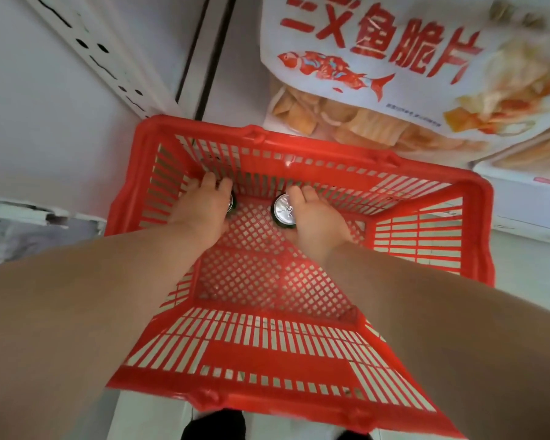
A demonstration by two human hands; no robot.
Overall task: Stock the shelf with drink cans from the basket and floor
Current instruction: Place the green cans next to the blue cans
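Reaching down into the red basket (331, 150), both bare arms are seen from above, and two drink cans are held on its mesh bottom close to its far wall. The right can (283, 209) is stood upright, its long axis vertical and its silver top with the pull tab pointed up at the camera; the grip of the right hand (315, 220) is closed round its dark side, with the fingers curled past its far edge. The left can (231, 203) is mostly covered by the left hand (204, 208), whose grip is curled over it from above; only a sliver of silver rim and dark side is shown, so its lean cannot be told. The two cans are set apart, with bare mesh between them. The basket is placed on a pale floor (527, 265). Beyond its far rim a snack bag (378, 58) printed with a red fish is seen, and beyond its far left corner a white slotted shelf upright (99, 55).
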